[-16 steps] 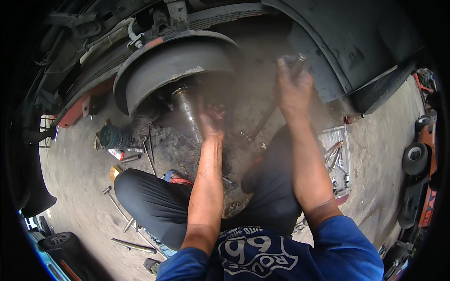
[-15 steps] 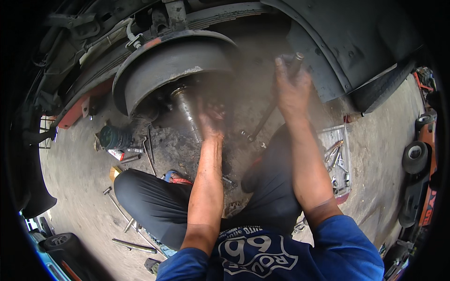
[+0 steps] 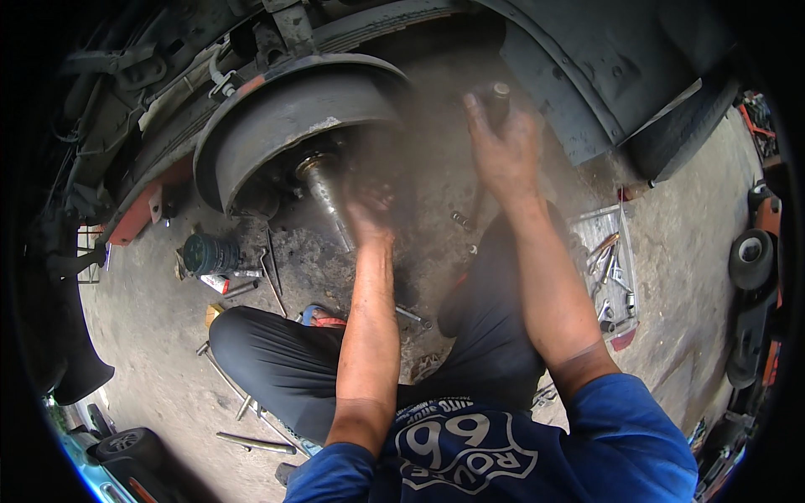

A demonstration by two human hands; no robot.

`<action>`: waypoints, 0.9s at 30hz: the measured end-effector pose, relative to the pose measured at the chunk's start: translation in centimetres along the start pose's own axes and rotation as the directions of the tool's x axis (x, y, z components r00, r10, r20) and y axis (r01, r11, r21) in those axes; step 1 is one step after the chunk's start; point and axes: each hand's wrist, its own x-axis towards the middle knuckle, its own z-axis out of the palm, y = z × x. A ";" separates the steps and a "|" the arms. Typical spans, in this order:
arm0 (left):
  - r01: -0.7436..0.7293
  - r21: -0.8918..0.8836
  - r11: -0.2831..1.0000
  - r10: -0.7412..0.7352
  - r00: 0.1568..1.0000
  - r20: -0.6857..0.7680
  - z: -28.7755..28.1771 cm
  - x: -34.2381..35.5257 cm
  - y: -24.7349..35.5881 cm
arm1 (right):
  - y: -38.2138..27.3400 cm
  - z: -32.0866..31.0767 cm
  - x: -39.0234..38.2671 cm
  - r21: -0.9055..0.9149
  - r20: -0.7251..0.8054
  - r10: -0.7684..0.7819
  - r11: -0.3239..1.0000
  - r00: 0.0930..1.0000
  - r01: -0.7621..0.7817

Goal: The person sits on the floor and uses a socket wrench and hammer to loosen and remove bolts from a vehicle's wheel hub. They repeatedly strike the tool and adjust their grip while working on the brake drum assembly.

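Observation:
My right hand (image 3: 508,149) is wrapped round a dark metal bar (image 3: 501,94), whose blunt end sticks up above my thumb. The lower part of the bar is blurred. My left hand (image 3: 369,205) is beside the shiny axle spindle (image 3: 327,197); its fingers are smeared by motion and hazy dust, so what it holds, if anything, cannot be made out. The spindle comes out from beneath a large, curved, dark metal shield (image 3: 268,126). Whether my left hand touches the spindle is unclear.
On the concrete floor at the left stand a dark green tin (image 3: 199,253) and long thin rods (image 3: 272,268). To the right is a tray (image 3: 627,251) of wrenches and sockets. A socket (image 3: 460,220) lies near my right knee. Bodywork (image 3: 579,92) overhangs the far right.
My right hand has shifted a little left with the bar, which now stands more upright. The view has moved slightly. My left hand stays beside the spindle, still blurred.

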 end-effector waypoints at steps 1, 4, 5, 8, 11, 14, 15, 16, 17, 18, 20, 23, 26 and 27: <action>-0.040 0.022 0.999 0.041 0.999 -0.011 0.1 0.1 0.1 | 0.0 0.0 0.0 0.013 0.002 0.016 1.000 1.000 -0.016; -0.032 0.187 0.982 0.028 0.999 0.023 0.0 0.7 0.3 | 0.0 0.2 0.0 0.043 -0.001 0.058 0.997 0.998 -0.058; 0.006 0.095 0.995 -0.011 0.999 0.050 -0.1 0.7 0.4 | 0.0 0.2 -0.1 0.090 0.004 0.063 0.994 0.998 -0.063; 0.115 -0.036 0.993 -0.115 0.993 -0.003 -0.3 0.6 0.5 | 0.0 0.4 -0.1 0.171 0.005 0.093 0.981 0.996 -0.092; -0.055 0.094 0.994 0.061 0.996 -0.063 0.1 -0.4 -0.2 | 0.1 0.5 -0.2 0.141 0.003 0.050 0.989 0.999 -0.050; -0.065 0.251 0.966 0.068 0.998 -0.003 0.4 -0.3 -0.1 | 0.3 0.4 -0.2 0.101 0.007 0.007 0.995 1.000 -0.007; -0.012 0.192 0.981 0.022 0.998 -0.051 0.4 0.0 0.0 | 0.4 0.3 -0.2 0.108 0.027 0.033 0.994 0.999 -0.035; -0.027 0.130 0.991 0.033 0.999 -0.041 0.3 0.3 0.2 | 0.4 0.3 -0.1 0.112 0.042 0.064 0.991 0.997 -0.068; -0.041 0.068 0.997 0.044 0.999 -0.030 0.1 0.5 0.2 | 0.4 0.3 -0.1 0.112 0.042 0.042 0.993 0.998 -0.047; 0.022 0.038 0.999 -0.025 0.997 0.069 -0.3 0.7 0.6 | 0.4 0.3 -0.1 0.110 0.038 0.027 0.993 0.999 -0.031; -0.022 0.047 0.999 0.022 1.000 -0.012 -0.6 0.6 0.1 | 0.3 0.3 -0.1 0.099 0.029 0.014 0.995 0.999 -0.017; -0.045 0.132 0.990 0.049 0.998 -0.028 -0.6 0.5 -0.2 | 0.2 0.2 -0.1 0.053 0.029 0.010 0.999 1.000 -0.011; -0.028 0.162 0.986 0.034 0.999 -0.035 -0.2 1.0 -0.1 | 0.3 0.1 -0.1 0.024 0.047 0.008 1.000 0.999 -0.009; -0.056 0.144 0.988 0.058 0.998 -0.007 -0.1 1.2 0.0 | 0.3 0.2 -0.1 0.049 0.043 0.009 0.999 0.999 -0.011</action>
